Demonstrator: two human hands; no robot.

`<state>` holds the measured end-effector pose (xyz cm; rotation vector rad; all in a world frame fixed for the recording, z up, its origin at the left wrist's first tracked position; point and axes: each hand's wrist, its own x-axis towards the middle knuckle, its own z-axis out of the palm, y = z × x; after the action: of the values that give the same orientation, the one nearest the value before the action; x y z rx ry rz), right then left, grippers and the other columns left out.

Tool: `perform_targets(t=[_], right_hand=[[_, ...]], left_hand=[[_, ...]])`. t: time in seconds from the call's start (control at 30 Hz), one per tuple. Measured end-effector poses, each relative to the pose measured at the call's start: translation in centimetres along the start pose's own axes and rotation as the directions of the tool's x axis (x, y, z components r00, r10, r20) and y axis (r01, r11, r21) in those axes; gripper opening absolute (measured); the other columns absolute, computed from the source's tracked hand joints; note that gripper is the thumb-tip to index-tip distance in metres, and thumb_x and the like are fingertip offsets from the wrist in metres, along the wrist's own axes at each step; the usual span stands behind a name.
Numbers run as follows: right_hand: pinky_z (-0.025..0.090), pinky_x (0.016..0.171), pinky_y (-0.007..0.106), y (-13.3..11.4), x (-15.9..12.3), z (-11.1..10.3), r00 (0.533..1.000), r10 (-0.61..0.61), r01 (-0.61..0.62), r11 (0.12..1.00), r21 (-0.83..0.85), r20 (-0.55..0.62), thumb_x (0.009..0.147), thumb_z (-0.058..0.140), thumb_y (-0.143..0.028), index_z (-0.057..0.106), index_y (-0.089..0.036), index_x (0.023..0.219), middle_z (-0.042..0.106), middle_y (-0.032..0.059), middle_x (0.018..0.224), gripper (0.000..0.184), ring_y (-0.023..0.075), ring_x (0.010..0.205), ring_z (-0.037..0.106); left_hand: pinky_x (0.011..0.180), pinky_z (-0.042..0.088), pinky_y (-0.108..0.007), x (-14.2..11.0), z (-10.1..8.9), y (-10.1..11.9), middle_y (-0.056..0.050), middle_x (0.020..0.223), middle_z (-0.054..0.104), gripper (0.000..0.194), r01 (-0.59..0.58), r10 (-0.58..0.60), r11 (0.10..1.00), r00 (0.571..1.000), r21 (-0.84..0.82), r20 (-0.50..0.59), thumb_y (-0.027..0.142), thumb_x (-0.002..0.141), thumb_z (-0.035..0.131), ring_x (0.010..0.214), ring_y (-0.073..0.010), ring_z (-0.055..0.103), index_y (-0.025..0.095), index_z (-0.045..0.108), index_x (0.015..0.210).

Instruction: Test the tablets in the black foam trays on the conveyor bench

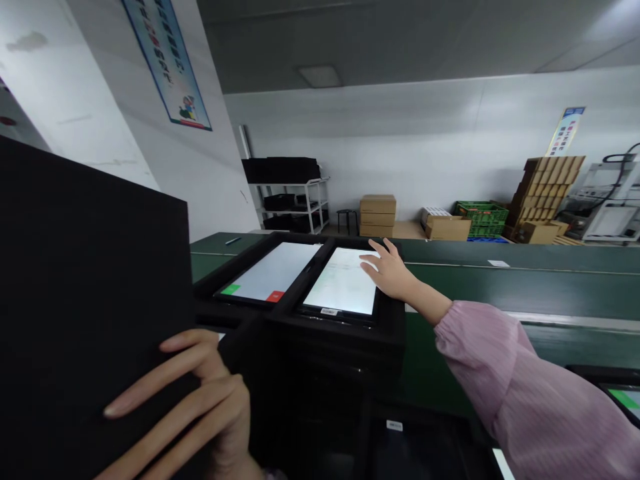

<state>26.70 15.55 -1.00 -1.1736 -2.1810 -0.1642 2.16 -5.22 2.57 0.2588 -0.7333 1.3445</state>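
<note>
My left hand grips a large black flat panel held upright at the lower left, fingers wrapped over its face. My right hand, in a pink sleeve, reaches forward with fingers stretched out and rests on the lit white screen of the right tablet. A second lit tablet, showing a green and a red button, lies just left of it. Both tablets sit in black trays on the green conveyor belt.
Another screen with a green patch shows at the lower right edge. Cardboard boxes, green crates, a stacked box pile and a white shelf unit stand along the back wall. A poster hangs on the left wall.
</note>
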Motion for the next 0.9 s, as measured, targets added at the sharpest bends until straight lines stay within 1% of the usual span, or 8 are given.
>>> perform_targets(t=[0.13,0.2,0.33,0.47,0.57,0.63,0.73,0.9], right_hand=[[0.026,0.131,0.064,-0.5,0.0,-0.7,0.999,0.010,-0.011,1.000,0.023,0.032,0.107,0.058,-0.044,0.070,-0.019,0.133,0.061,0.0140,0.153,0.037,0.0308,0.155,0.043],[0.023,0.132,0.065,-0.9,0.0,-1.2,0.999,0.010,-0.012,0.999,0.038,0.049,0.107,0.058,-0.043,0.071,-0.019,0.131,0.066,0.0139,0.146,0.036,0.0306,0.155,0.043],[0.019,0.132,0.067,-2.3,0.7,-2.0,0.996,-0.003,-0.004,0.997,0.081,0.089,0.107,0.058,-0.041,0.074,-0.019,0.125,0.070,0.0134,0.139,0.033,0.0304,0.155,0.044],[0.018,0.132,0.069,-4.7,1.9,-2.3,0.992,-0.031,0.013,0.989,0.144,0.124,0.108,0.053,-0.038,0.076,-0.019,0.126,0.070,0.0156,0.141,0.035,0.0323,0.156,0.042],[0.018,0.133,0.068,-6.7,2.2,-2.8,0.990,-0.043,0.017,0.981,0.192,0.134,0.109,0.044,-0.036,0.078,-0.021,0.127,0.070,0.0145,0.142,0.041,0.0340,0.158,0.039],[0.021,0.133,0.067,-7.7,1.8,-3.4,0.991,-0.032,0.002,0.976,0.218,0.133,0.110,0.039,-0.035,0.078,-0.022,0.127,0.069,0.0132,0.144,0.044,0.0347,0.159,0.037],[0.026,0.131,0.067,-8.6,1.3,-4.2,0.990,0.010,-0.045,0.968,0.247,0.143,0.110,0.048,-0.036,0.076,-0.021,0.127,0.064,0.0129,0.150,0.036,0.0338,0.157,0.038],[0.051,0.115,0.054,-10.6,4.3,-3.2,0.968,0.105,-0.171,0.941,0.293,0.229,0.105,0.064,-0.043,0.071,-0.020,0.124,0.067,0.0108,0.140,0.031,0.0266,0.131,0.063]], left_hand=[[0.037,0.053,-0.007,0.0,0.2,-0.5,0.012,0.085,0.081,0.024,-0.152,0.165,0.958,0.986,0.243,-0.033,0.022,0.109,0.033,0.053,-0.0134,0.076,0.032,0.054,0.118],[0.037,0.053,-0.007,-0.3,0.2,-0.5,0.012,0.087,0.082,0.029,-0.160,0.174,0.951,0.984,0.264,-0.029,0.023,0.110,0.027,0.053,-0.0133,0.076,0.033,0.053,0.119],[0.039,0.057,-0.012,-1.1,-0.1,0.4,0.010,0.097,0.083,0.028,-0.052,0.047,0.992,0.998,0.119,0.040,0.017,0.102,0.039,0.070,-0.0200,0.081,0.032,0.051,0.122],[0.038,0.058,-0.013,-1.7,-0.3,0.9,0.008,0.100,0.083,0.037,-0.026,0.023,0.999,0.995,0.028,0.101,0.010,0.096,0.041,0.081,-0.0223,0.083,0.033,0.050,0.124],[0.036,0.054,-0.010,-1.6,0.0,0.2,0.008,0.098,0.083,0.037,0.000,0.008,0.996,0.996,-0.093,0.090,0.008,0.095,0.042,0.082,-0.0225,0.083,0.032,0.052,0.121],[0.036,0.052,-0.009,-1.4,0.5,-0.4,0.007,0.098,0.083,0.036,0.002,0.007,0.992,0.997,-0.129,0.076,0.007,0.093,0.044,0.082,-0.0231,0.082,0.030,0.054,0.119],[0.036,0.050,-0.007,-1.1,1.1,-1.0,0.005,0.100,0.083,0.032,0.026,-0.021,0.997,0.997,-0.069,0.071,0.007,0.094,0.045,0.083,-0.0229,0.082,0.027,0.057,0.116],[0.038,0.049,-0.005,-1.0,1.1,-0.4,0.003,0.101,0.084,0.029,0.095,-0.101,0.992,0.992,0.079,0.071,0.006,0.094,0.048,0.081,-0.0235,0.081,0.023,0.058,0.115]])
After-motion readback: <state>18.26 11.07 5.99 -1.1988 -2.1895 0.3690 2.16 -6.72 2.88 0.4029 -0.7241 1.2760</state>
